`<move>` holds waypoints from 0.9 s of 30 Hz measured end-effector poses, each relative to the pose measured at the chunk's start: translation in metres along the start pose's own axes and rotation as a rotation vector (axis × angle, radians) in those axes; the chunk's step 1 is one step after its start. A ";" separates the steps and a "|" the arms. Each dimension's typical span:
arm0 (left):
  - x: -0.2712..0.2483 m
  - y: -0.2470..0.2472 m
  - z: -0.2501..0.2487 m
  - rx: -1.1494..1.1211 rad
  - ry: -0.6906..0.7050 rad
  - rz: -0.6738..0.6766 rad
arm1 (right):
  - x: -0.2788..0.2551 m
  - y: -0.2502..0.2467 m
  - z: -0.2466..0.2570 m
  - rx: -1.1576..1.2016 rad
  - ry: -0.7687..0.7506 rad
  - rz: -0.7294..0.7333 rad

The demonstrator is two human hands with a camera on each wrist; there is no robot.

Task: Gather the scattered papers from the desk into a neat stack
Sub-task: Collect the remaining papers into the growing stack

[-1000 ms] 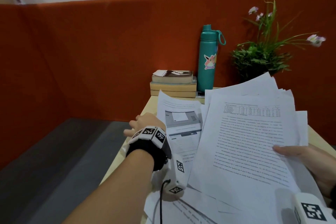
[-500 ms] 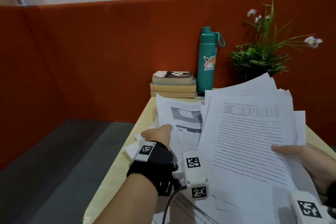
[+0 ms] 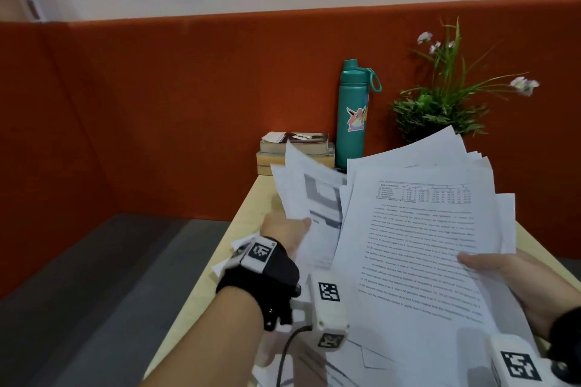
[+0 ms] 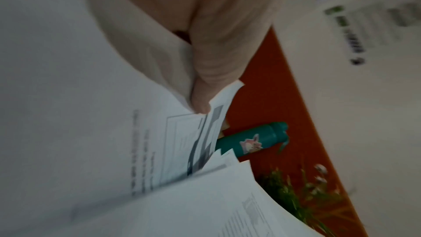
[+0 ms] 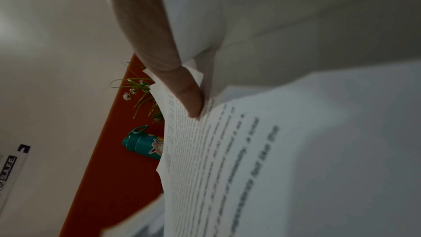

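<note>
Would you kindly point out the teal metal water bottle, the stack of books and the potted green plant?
Teal metal water bottle (image 3: 351,110): head view, middle of its body.
Stack of books (image 3: 276,157): head view, spine edges at the left.
Potted green plant (image 3: 421,113): head view, dense leaves.

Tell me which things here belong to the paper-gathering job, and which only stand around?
Job: bundle of papers held by right hand; sheets pinched by left hand; loose papers on desk.
Around: teal bottle, books, plant.
</note>
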State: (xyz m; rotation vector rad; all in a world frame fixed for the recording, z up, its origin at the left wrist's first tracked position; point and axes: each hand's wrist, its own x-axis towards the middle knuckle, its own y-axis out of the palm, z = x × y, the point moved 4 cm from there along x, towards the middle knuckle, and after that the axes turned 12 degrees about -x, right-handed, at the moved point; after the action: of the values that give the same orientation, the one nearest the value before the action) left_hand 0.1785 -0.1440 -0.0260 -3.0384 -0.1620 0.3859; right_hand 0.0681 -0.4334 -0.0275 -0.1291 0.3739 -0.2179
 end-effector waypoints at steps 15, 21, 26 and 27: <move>-0.077 -0.061 -0.232 0.143 0.890 -0.113 | 0.000 0.008 0.046 0.028 -0.167 -0.159; -0.049 -0.079 -0.199 -0.189 0.593 -0.072 | -0.001 0.017 0.056 0.045 -0.244 -0.187; -0.076 -0.092 -0.209 -0.114 0.802 -0.104 | -0.001 0.015 0.056 0.034 -0.250 -0.223; -0.085 -0.092 -0.214 -0.102 0.827 -0.088 | -0.001 0.016 0.056 0.033 -0.252 -0.221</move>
State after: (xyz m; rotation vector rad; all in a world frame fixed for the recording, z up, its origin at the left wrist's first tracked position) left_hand 0.1424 -0.0759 0.2096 -2.9763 -0.2546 -0.8946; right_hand 0.0909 -0.4129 0.0221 -0.1637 0.1039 -0.4214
